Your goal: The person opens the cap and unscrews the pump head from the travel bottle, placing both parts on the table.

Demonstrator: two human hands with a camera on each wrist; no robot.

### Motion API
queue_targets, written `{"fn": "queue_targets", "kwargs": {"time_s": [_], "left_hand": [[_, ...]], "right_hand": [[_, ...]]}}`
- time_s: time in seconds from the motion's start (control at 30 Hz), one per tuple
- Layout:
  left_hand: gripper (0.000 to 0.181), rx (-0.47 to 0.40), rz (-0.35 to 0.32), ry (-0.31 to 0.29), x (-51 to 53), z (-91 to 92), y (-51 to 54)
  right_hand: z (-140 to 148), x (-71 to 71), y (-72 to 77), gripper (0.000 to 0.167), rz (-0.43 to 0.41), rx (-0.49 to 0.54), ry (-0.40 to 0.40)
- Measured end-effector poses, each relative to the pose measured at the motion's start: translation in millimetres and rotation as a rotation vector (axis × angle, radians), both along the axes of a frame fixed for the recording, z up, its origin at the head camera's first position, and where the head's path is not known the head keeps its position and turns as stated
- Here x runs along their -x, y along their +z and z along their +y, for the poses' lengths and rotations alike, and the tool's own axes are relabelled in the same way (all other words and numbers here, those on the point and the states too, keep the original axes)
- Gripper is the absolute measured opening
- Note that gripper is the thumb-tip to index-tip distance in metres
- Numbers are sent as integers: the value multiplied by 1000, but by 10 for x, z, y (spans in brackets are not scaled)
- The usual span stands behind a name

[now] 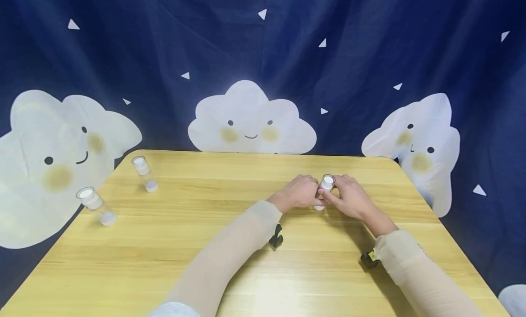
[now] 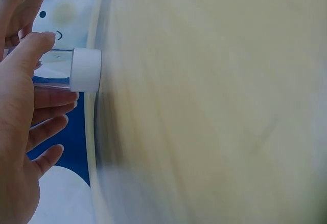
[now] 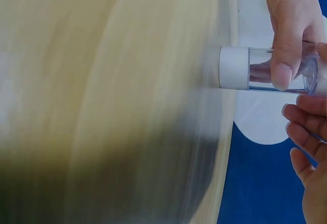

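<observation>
Beige fabric sleeves [image 1: 230, 257] cross the pale wooden worktop [image 1: 123, 271] to an upright, clear cylindrical bottle with white ends [image 3: 234, 68]; the left hand [image 1: 299, 192] grips its body, the right hand [image 1: 351, 198] pinches its upper end. Well left of that bottle stand a nearer transparent white-capped bottle [image 1: 97, 205] and a farther matching one [image 1: 145, 174]. Behind it hangs a navy cloud-print curtain [image 1: 349, 70].

Both hands [image 1: 300, 191] [image 1: 350, 197] close together

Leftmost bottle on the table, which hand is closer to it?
Left. The left hand is on the held bottle, well to the right of the leftmost bottle; the right hand, also on it, is farther right.
</observation>
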State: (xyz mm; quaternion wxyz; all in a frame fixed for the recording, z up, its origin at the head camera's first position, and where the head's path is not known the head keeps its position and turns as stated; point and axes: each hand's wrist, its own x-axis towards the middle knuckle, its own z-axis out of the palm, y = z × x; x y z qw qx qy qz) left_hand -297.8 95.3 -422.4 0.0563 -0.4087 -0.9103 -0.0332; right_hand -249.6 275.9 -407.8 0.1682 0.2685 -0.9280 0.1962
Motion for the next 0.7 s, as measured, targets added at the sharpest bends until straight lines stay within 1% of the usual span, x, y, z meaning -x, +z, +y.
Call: {"fn": "queue_targets", "kwargs": {"time_s": [0.13,0.33,0.47,0.53,0.7], "left_hand": [[44,-10,-26,-10,-1,-61,-16],[45,-5,-21,-32,-26,-179,-36],[48,-22,-34,-36,-56,-274,-17],[52,-22,-30,-34,-71,-325,-5],[56,17,-2,-49,-112,-455,35]], "right_hand": [[-55,-8,-10,27,6,-2,15],[-147,-29,-36,29,5,-2,24],[-232,-49,-32,31,-1,9,42],[-276,-56,-28,34,-5,6,49],[-395,-71,-25,35,-23,6,67]]}}
